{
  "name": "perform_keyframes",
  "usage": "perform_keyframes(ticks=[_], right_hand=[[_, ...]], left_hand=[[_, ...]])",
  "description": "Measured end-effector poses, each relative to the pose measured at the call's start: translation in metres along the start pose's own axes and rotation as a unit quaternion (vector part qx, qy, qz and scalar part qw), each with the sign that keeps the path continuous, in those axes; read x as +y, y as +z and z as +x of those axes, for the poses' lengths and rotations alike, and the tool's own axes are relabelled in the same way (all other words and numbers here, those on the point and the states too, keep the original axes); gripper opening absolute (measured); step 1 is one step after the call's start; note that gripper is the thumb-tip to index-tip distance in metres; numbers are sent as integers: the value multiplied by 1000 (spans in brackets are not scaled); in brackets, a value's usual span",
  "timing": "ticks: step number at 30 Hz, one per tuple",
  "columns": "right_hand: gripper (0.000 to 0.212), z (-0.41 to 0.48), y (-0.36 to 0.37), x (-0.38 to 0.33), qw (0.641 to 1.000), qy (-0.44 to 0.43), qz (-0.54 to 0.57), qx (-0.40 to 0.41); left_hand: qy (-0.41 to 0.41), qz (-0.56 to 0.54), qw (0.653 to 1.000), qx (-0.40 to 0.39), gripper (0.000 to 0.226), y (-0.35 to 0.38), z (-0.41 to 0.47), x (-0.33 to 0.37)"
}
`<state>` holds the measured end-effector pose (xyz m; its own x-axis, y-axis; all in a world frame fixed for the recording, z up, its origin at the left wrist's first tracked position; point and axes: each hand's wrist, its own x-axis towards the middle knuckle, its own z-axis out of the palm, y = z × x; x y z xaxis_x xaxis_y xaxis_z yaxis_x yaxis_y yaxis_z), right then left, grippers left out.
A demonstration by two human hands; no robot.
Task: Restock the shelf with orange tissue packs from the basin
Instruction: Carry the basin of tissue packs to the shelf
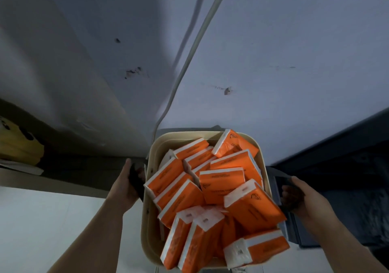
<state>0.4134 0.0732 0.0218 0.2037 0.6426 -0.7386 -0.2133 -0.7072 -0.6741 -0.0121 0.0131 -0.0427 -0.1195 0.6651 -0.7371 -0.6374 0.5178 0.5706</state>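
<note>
A cream square basin (149, 190) sits low in the middle of the head view, piled with several orange tissue packs (223, 185) lying at mixed angles. My left hand (128, 183) is closed on the black handle at the basin's left side. At the basin's right side, my right hand (300, 197) is closed on the other black handle. The basin is held between both hands in front of a pale wall. No shelf with tissue packs is visible.
A white cable (190, 58) runs down the wall to the basin's far edge. A dark ledge with a yellow object (20, 144) lies at left. A white surface (52, 220) is below left. A dark cabinet or frame (336, 178) stands at right.
</note>
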Motion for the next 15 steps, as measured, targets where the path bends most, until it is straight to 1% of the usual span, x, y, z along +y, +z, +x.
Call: perform_keyframes(ticks=[2, 5, 9, 11, 13, 15], right_hand=[[14, 1, 0, -3, 999, 0, 28, -24], [16, 5, -2, -6, 997, 7, 58, -46], [11, 9, 2, -9, 993, 24, 106, -41], [7, 10, 5, -9, 991, 37, 121, -32], [15, 8, 6, -10, 991, 48, 125, -31], [18, 7, 8, -11, 991, 59, 110, -40]], left_hand=[[6, 9, 1000, 10, 45, 2, -5, 9], [17, -8, 1000, 24, 38, 10, -14, 23], [0, -15, 1000, -18, 37, 15, -25, 30], [0, 0, 1000, -19, 36, 16, -29, 30], [2, 22, 1000, -12, 37, 18, -31, 29], [-2, 42, 999, -5, 38, 19, -34, 30]])
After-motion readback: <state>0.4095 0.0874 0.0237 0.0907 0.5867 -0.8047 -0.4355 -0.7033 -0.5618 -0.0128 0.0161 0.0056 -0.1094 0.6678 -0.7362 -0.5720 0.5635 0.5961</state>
